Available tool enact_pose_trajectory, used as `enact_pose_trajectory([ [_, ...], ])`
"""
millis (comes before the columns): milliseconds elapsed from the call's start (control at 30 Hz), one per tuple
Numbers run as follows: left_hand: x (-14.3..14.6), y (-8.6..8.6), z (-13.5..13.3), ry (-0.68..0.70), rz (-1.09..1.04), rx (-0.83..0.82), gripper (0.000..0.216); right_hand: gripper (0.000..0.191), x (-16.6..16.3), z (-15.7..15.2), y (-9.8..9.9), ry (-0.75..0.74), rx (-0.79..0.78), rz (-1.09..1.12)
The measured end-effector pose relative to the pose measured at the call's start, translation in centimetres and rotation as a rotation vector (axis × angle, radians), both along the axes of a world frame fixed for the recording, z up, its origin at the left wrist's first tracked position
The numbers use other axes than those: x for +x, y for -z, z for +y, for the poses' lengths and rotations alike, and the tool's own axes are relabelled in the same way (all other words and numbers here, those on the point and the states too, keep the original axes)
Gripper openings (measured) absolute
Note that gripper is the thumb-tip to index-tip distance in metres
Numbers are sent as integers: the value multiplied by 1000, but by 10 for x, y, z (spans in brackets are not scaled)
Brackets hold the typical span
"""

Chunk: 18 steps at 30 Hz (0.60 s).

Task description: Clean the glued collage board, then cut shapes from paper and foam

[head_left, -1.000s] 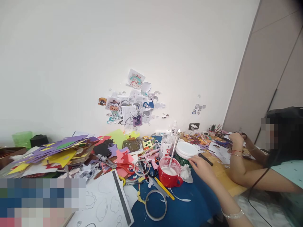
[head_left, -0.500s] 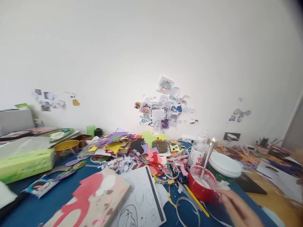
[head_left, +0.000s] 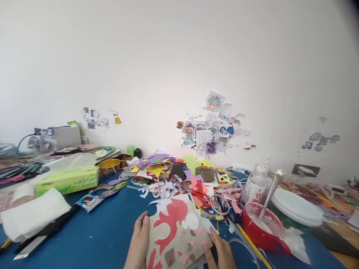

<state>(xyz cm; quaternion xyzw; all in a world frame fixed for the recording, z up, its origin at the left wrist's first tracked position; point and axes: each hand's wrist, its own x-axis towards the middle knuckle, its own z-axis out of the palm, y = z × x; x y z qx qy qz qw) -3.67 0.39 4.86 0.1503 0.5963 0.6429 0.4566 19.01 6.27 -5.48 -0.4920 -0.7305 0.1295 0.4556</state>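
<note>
Between my two hands is a grey-brown cardboard collage [head_left: 179, 236], with red, white, pink and brown paper shapes on its face. My left hand [head_left: 138, 241] grips its left edge, thumb pointing up. On the right edge lies my right hand [head_left: 221, 249], its fingers bent around the side. The board tilts toward me and covers much of a printed sheet [head_left: 183, 196] behind it. To the right of my right hand stands a red cup [head_left: 267, 241] holding white paste, with a metal spoon [head_left: 270, 194] leaning in it.
Paper scraps [head_left: 157, 164], red-handled scissors [head_left: 203, 198] and a tape ring [head_left: 220, 204] crowd the back. A plastic bottle [head_left: 255, 183] and a white-lidded tub [head_left: 297, 207] stand right. Left are a tissue box [head_left: 68, 179], white tissue [head_left: 35, 216] and a knife [head_left: 30, 246].
My right hand has left the red cup's handle and now holds the collage. My left hand has come into view on it. The collage is turned more upright, and the view has swung left.
</note>
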Motion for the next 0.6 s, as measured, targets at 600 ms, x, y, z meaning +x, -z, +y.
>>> enact_pose_trajectory([
  [600, -29, 32, 18, -55, 599, 158, 42, 75, -2, -15, -1, 62, 191, -179],
])
